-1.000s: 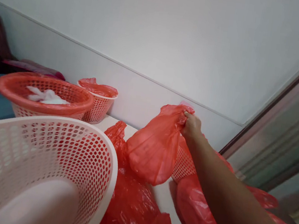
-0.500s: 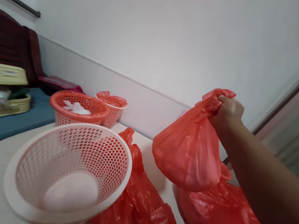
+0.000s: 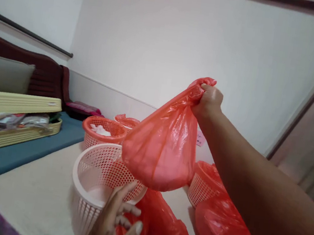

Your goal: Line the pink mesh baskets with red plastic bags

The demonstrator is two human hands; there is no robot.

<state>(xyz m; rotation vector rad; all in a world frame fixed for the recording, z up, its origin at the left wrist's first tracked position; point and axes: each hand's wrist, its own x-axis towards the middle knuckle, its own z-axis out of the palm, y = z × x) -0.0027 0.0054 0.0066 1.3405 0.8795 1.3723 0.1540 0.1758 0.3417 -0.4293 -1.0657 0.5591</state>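
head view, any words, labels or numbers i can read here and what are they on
No text reads clearly anywhere.
Small pink tag on the wall beside the right hand's red bag: dark marks, too blurred to read.
Baskets, the other bags and the yellow case show no print.

Bare table [image 3: 32,189] left open; white basket [image 3: 89,185], red bags [image 3: 159,226], lined basket [image 3: 202,186] crowd centre-right.

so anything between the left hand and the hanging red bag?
Nothing visible. The left hand is open just below the red bag, which the right hand holds up by its gathered top; the white basket sits beside and behind.
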